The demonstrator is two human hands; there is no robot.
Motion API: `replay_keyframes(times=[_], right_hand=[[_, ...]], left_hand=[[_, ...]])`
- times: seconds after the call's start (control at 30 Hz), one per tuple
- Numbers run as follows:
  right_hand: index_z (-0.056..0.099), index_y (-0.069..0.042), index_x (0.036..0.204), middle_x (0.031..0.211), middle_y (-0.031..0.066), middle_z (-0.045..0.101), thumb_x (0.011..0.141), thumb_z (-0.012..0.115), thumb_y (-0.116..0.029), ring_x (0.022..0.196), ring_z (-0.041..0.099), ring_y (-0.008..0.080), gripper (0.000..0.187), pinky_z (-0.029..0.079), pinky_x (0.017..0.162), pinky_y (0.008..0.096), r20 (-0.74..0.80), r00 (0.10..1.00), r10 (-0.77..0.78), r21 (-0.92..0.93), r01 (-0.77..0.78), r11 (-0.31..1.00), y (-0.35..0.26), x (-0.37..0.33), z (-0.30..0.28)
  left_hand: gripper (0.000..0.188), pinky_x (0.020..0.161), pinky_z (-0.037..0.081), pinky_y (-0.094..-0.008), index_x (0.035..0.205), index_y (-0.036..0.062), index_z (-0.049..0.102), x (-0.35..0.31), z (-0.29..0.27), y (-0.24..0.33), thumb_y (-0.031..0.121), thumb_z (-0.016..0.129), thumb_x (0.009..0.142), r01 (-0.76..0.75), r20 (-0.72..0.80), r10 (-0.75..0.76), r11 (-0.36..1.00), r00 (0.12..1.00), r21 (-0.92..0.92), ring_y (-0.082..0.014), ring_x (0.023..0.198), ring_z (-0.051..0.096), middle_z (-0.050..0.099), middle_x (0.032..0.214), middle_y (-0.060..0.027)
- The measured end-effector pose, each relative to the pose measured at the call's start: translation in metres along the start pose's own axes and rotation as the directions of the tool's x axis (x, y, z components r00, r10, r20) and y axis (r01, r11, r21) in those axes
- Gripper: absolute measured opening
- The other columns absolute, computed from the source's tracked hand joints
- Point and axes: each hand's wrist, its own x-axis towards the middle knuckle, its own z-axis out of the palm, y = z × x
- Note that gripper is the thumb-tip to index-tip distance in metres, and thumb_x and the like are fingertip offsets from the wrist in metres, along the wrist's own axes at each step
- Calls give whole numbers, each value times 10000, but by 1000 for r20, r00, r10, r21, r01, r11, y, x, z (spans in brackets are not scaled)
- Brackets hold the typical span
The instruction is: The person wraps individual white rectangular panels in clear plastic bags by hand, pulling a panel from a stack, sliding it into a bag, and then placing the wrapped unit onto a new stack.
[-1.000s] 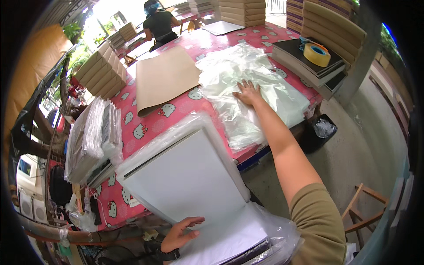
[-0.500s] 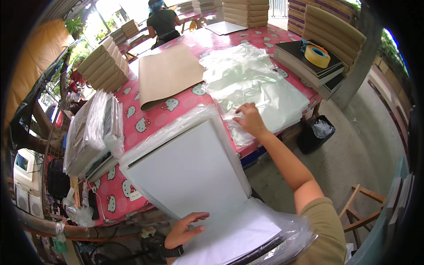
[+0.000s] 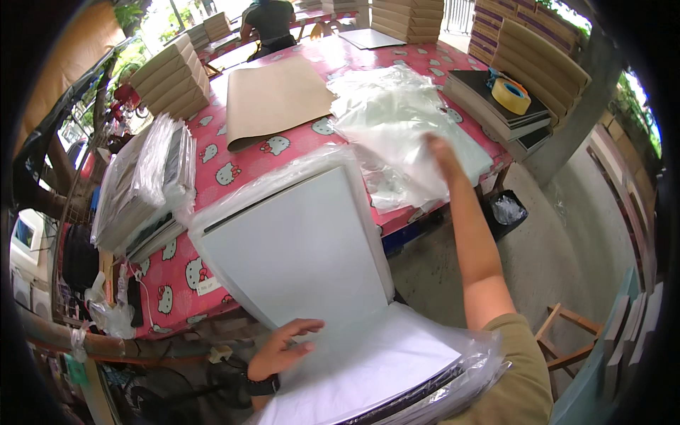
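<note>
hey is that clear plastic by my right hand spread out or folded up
Spread out: the clear plastic lies wide and crinkled over the pink table cover, edges loose. Whether lower layers are folded, I cannot tell.

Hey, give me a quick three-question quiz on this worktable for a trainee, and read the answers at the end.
1. Fill in the colour: the roll of yellow tape lies on a stack whose top is ____.

2. True or false: the left hand is holding the roll of yellow tape.

3. Which hand is at the clear plastic sheets?
A) left
B) right
C) both

Key:
1. Black.
2. False: it is near the white sheet, with fingers apart.
3. B: the right hand, blurred in this view.
</note>
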Motion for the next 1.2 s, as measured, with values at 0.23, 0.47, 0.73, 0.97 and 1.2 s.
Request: replay_keyframes(times=[0.23,0.47,0.73,0.97,1.2], right_hand=[[540,18,901,856,118,587,860,331,-120,788,586,194,254,469,740,259,-355,822,-445,-335,332,881,-80,8,-15],[557,-20,904,873,80,597,790,511,-86,816,568,159,140,451,742,274,607,791,-75,346,-177,922,-163,-119,100],[522,-17,989,844,37,560,773,626,-201,778,515,104,302,397,710,224,773,601,-205,508,-392,767,-204,-187,111],[482,-16,1051,889,29,564,701,702,-212,797,519,92,457,412,680,215,585,801,-126,-19,169,986,-175,-203,144],[551,-21,941,838,6,567,773,601,-63,748,509,50,180,412,667,200,671,739,62,284,-333,899,-170,-197,160]], left_hand=[[468,859,360,-289,1162,17,452,-19,-31,24,192,613,758,-241,-534,146,964,833,-112,-185,1020,473,503,1111,-95],[533,908,330,-347,1183,43,422,62,-20,77,173,641,715,-364,-540,732,678,416,639,-213,1128,388,459,1177,-113],[225,667,453,-260,891,-26,567,47,-2,70,77,626,700,-308,-387,431,889,815,340,-141,605,582,612,702,-53],[171,504,388,-193,854,-11,556,43,-1,38,134,601,776,-240,-641,129,967,756,-88,-37,582,478,570,671,1],[190,474,370,-183,823,-3,539,28,-6,27,141,640,752,-219,-775,38,967,631,-130,-28,543,453,550,644,13]])
